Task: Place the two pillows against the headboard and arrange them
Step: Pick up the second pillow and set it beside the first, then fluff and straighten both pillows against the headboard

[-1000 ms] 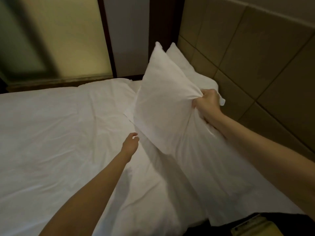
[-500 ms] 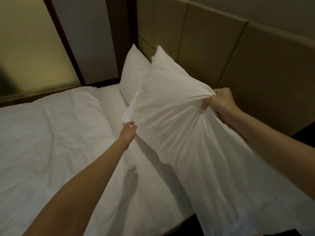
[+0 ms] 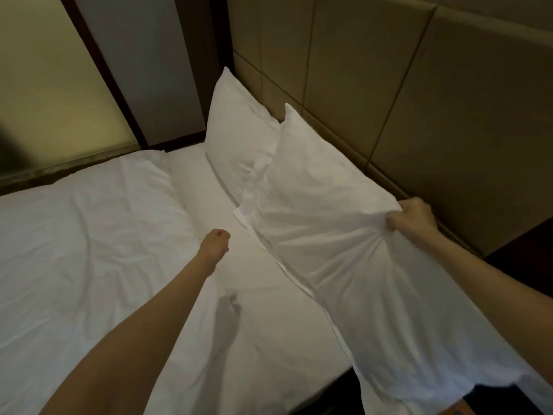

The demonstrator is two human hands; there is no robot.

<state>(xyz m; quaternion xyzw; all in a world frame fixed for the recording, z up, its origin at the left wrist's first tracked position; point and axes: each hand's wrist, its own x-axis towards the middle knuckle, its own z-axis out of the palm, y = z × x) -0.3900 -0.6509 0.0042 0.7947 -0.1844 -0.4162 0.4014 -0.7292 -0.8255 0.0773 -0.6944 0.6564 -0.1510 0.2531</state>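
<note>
Right hand gripping near pillow, left hand empty

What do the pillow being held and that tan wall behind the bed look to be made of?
The held pillow looks like soft stuffing in a white woven cotton-type case: matte, and it puckers into creases where the right hand bunches it. The headboard looks like padded panels in tan leather or leatherette: smooth, faintly sheened, with recessed seams between panels. Real or imitation leather cannot be told.
</note>
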